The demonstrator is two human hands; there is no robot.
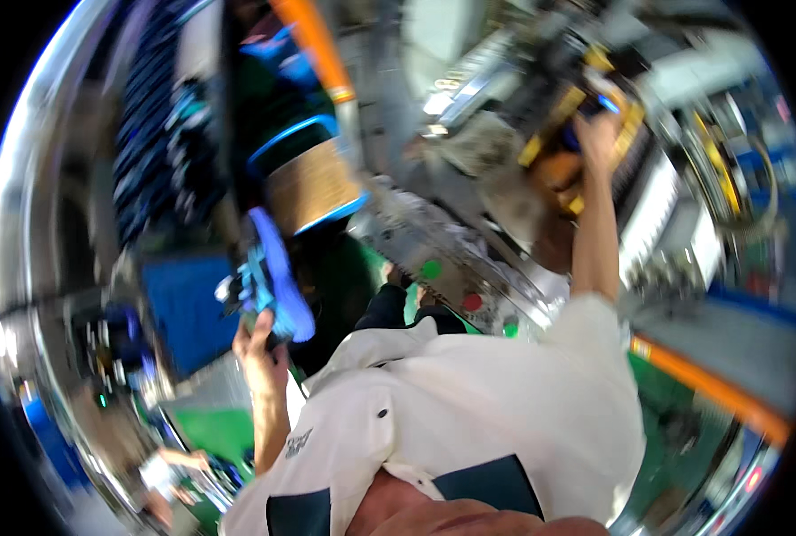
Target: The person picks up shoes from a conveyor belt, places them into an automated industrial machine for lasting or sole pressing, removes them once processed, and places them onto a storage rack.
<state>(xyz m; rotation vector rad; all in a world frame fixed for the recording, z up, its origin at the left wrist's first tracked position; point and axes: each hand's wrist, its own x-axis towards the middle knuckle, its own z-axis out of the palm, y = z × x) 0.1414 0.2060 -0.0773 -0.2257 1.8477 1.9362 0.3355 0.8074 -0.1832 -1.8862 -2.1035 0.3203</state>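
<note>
My left hand [262, 353] is closed on a blue shoe [282, 284] with a lighter blue side, its long sole-like face turned to the right. The thumb and fingers grip its lower end. Farther off at the upper right, my right hand [598, 132] reaches into a machine with yellow bars [632, 134]. Motion blur smears its fingers, and whether they hold anything is hidden. A brown rounded part [559, 170] lies just left of that wrist, between the yellow bars.
A blue-rimmed chair-like frame with a tan panel [313, 185] stands ahead of my left hand. Dark blue stacked goods [147, 125] fill a rack at left. A metal panel with a green button [431, 268] and a red button [472, 302] lies before me. Another person [161, 473] is at lower left.
</note>
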